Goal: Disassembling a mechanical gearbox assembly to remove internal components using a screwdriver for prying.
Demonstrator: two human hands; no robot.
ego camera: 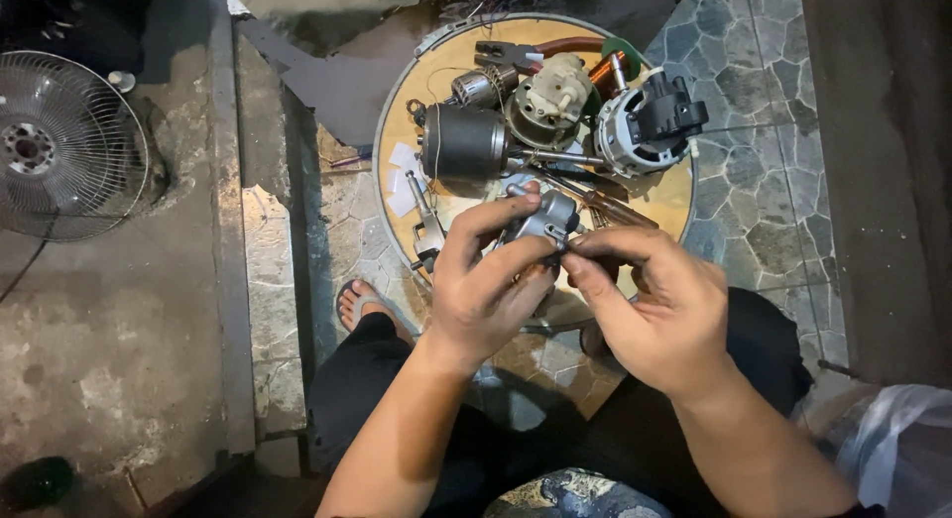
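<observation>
My left hand [484,285] grips a small grey metal motor part [543,219], fingers curled over its top and side. My right hand [650,300] pinches the same part at its right edge with thumb and forefinger. Both hands hover over the near rim of a round wooden tray [416,87]. On the tray lie a dark cylindrical motor [464,141], a white and black motor housing [645,126], a beige gear housing [552,97], a copper coil [605,72] and pliers [506,54].
A fan grille [64,146] stands at the far left on concrete. My foot in a sandal [365,305] rests on the stone floor left of the tray. A screwdriver [595,196] lies on the tray. A plastic bag [892,429] sits at the lower right.
</observation>
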